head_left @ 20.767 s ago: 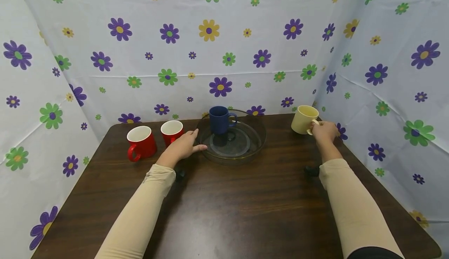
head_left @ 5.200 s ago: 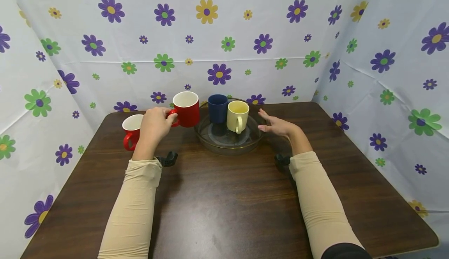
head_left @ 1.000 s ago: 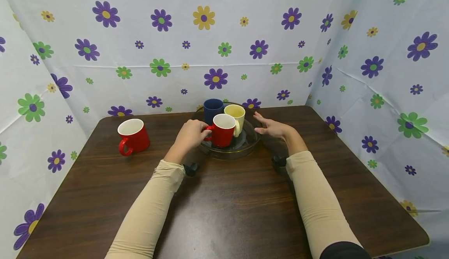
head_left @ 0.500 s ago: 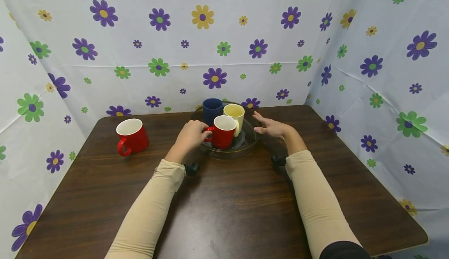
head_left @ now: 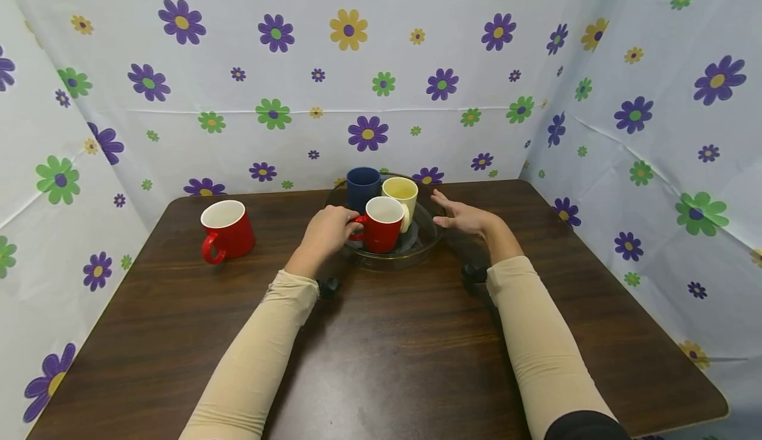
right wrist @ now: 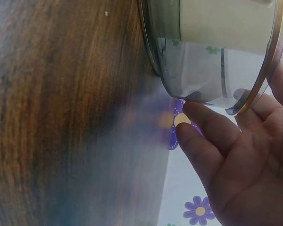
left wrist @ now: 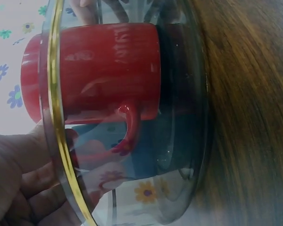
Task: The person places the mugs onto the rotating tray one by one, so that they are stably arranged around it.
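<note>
In the head view my left hand (head_left: pixel 324 235) pinches the handle of a red mug (head_left: pixel 383 231) with a white inside. That mug stands upright at the front of a round clear glass bowl (head_left: pixel 389 261). Behind it in the bowl are a dark blue mug (head_left: pixel 362 192) and a pale yellow mug (head_left: pixel 406 192). The left wrist view shows the red mug (left wrist: pixel 108 70) through the glass, behind the gold rim. My right hand (head_left: pixel 470 220) is at the bowl's right side, fingers spread; in the right wrist view its fingers (right wrist: pixel 212 125) are at the rim.
Another red mug (head_left: pixel 232 233) stands on the dark wooden table (head_left: pixel 381 360) at the far left, handle toward the front. A white flower-patterned cloth (head_left: pixel 250 149) hangs close behind the table and along both sides.
Since the oldest frame, the yellow mug has gone from the table's right side into the bowl. My left hand has carried a red mug into it. Over the last second hardly anything moves.
</note>
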`<action>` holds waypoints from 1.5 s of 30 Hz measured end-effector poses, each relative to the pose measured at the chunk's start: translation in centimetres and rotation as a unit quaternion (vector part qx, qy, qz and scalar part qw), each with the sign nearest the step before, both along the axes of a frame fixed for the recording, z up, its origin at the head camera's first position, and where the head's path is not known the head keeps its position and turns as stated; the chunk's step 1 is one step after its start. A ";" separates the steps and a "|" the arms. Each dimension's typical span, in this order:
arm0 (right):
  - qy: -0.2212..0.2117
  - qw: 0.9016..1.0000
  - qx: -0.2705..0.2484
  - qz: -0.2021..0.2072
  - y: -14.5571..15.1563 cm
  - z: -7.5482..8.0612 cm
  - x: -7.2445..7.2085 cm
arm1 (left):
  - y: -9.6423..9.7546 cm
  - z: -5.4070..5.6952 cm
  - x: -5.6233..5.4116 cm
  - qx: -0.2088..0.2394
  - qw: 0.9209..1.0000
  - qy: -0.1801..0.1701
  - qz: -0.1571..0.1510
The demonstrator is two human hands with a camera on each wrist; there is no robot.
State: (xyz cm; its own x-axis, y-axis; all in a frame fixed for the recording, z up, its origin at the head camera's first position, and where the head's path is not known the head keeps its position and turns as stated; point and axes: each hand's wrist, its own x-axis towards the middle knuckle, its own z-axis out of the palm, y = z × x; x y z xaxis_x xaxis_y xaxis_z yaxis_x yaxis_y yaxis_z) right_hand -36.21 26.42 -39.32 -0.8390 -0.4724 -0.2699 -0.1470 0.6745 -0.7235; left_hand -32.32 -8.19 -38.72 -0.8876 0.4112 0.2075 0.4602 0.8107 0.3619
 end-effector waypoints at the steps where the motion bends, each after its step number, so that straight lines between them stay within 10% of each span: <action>1: 0.001 1.000 0.002 0.000 0.0 0.0 0.0 | 0.0 0.0 0.0 -0.006 1.000 0.003 0.002; 19: -0.003 1.000 0.003 -0.005 -0.1 0.1 -0.1 | -0.1 0.2 0.2 -0.008 1.000 0.005 0.008; 25: 0.000 1.000 0.004 -0.008 -0.1 0.1 0.0 | -2.8 2.8 0.7 0.028 0.999 0.018 0.018; 33: 0.002 1.000 0.002 0.002 0.0 0.1 -0.1 | -9.3 6.5 2.3 0.023 0.994 -0.019 0.109; 38: 0.006 1.000 0.003 0.008 0.0 0.0 -0.3 | -12.3 7.4 3.1 0.006 0.978 -0.071 0.197; 45: -0.003 1.000 -0.006 0.002 0.1 0.0 -0.3 | -16.1 8.4 3.6 -0.032 0.931 -0.146 0.332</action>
